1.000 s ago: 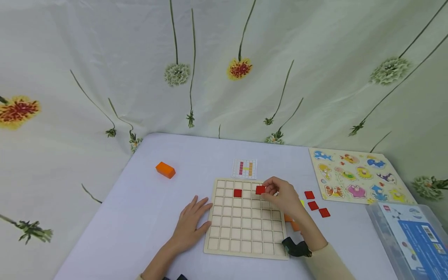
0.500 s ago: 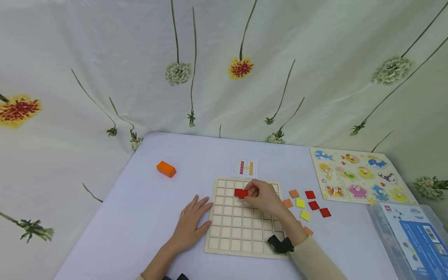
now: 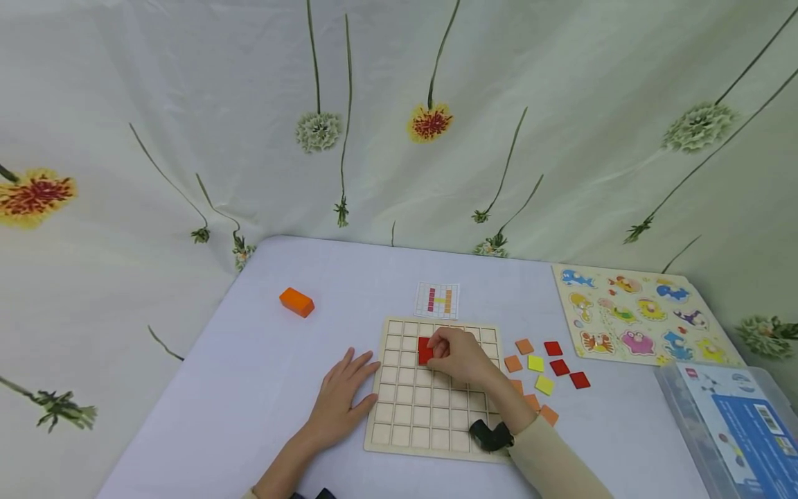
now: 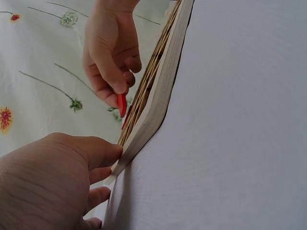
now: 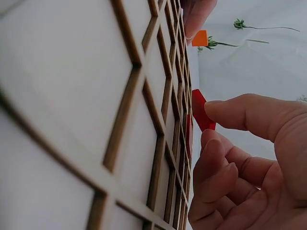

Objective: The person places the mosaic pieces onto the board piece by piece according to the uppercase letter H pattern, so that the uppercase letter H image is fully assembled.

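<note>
A wooden grid board lies on the white-covered table. My right hand pinches a red square tile between thumb and fingers, just above the board's upper part. Right beside it, another red tile sits in a board cell; in the head view my fingertips partly cover the pair. The held tile stands tilted in the right wrist view. My left hand rests flat at the board's left edge, its thumb touching the rim in the left wrist view.
Loose red, yellow and orange tiles lie right of the board. A pattern card is behind it. An orange block stands at left. An animal puzzle board and a plastic case are at right.
My right hand has moved left across the board with the red tile, bringing it just below the tile in the cell. The loose tiles have come into fuller view. My left hand has stayed put.
</note>
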Tool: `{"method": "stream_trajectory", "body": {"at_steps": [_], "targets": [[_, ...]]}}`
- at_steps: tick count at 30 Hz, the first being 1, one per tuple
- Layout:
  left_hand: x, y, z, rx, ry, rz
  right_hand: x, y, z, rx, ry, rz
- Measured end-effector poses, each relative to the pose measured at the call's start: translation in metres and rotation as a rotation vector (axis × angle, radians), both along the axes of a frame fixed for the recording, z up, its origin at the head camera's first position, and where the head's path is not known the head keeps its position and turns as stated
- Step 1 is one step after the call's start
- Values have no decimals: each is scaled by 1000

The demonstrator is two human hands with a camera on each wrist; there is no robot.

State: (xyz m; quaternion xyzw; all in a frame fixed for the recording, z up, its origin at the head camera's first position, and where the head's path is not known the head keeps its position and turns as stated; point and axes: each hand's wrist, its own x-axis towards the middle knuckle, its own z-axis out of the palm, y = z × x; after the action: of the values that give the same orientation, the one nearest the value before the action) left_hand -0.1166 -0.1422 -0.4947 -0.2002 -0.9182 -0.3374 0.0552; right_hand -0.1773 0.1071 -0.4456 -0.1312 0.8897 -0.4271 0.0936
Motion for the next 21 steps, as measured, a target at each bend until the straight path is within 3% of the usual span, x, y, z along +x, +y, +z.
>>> {"method": "stream_trajectory", "body": {"at_steps": [12, 21], "targets": [[1, 0, 0, -3, -18, 5, 0, -2, -1, 57, -1, 25], [1, -1, 1, -5, -16, 1, 15, 23, 13, 21, 18, -27]]}}
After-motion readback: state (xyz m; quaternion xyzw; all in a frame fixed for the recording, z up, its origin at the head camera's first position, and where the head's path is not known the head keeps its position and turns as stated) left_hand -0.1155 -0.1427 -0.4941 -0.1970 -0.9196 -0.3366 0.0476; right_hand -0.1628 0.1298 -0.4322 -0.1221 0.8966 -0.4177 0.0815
